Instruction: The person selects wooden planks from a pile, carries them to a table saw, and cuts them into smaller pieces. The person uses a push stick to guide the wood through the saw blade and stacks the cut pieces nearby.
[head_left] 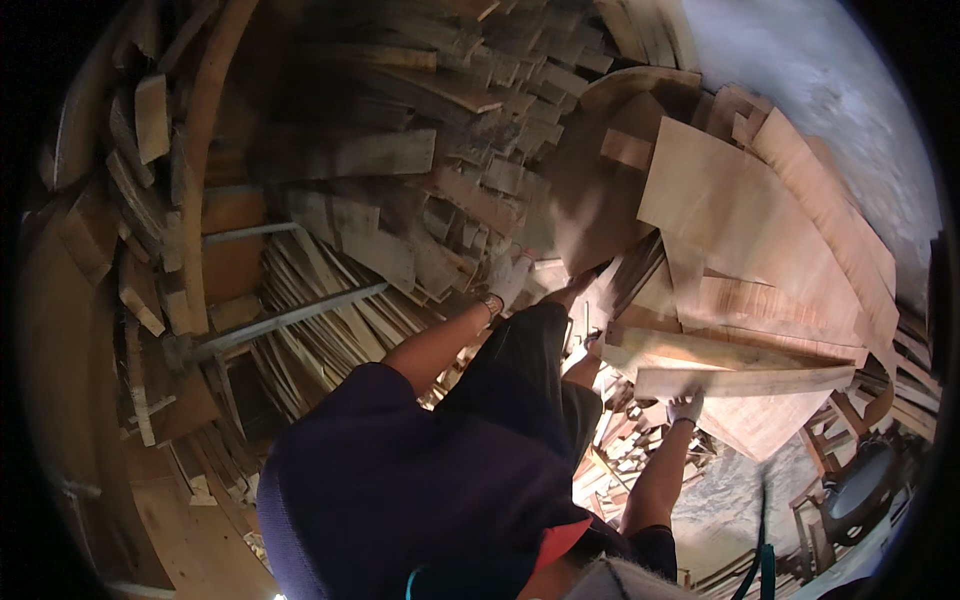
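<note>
My left hand (510, 278), in a pale glove with a wristwatch behind it, is beside the dim pile of cut boards (395, 245) at centre; how its fingers are bent is too blurred to tell. Lower right, my right hand (685, 408), also gloved, grips the bottom edge of a long pale plank (750, 378). That plank lies across large, thin plywood sheets (750, 200) that lean and overlap at the right. My legs and dark clothing show between the two hands.
Long thin strips (300, 320) lie by a metal rail (280, 320) at left, near stacked timber (152, 120). Small offcuts (630, 450) litter the ground beside me. A pale wall (800, 80) rises at upper right; a dark round object (855, 485) sits at lower right.
</note>
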